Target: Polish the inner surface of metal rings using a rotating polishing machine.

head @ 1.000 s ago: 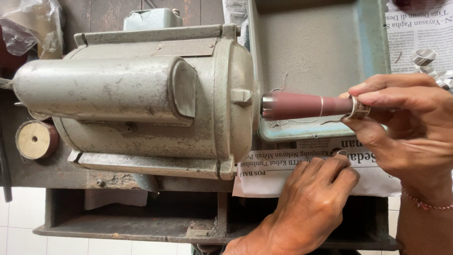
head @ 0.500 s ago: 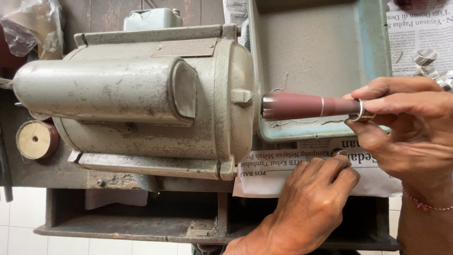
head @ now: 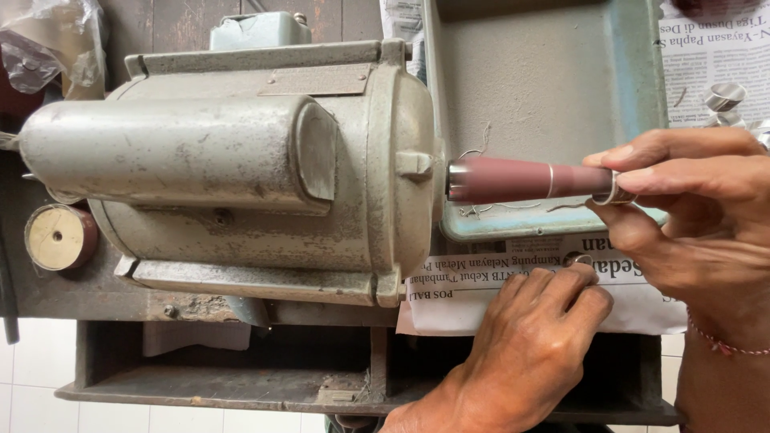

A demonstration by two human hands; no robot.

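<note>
— What's the setting?
— A worn wooden bench (head: 241, 377) over white tiles, with one grey motor (head: 241, 168), one teal tray (head: 634, 72) and newspaper (head: 481, 297).
— And the hands?
— Right hand (head: 690, 208), centre right, pinches one metal ring (head: 616, 189) on the maroon spindle (head: 521, 180); left hand (head: 529, 345) presses another ring (head: 579, 260) onto the newspaper.

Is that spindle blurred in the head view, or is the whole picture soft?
Head view: only the reddish spindle is smeared, with glare streaks at its metal end; the grey motor housing, left hand, right hand and the ring it pinches look sharp. Light is soft and even, shadows faint.
</note>
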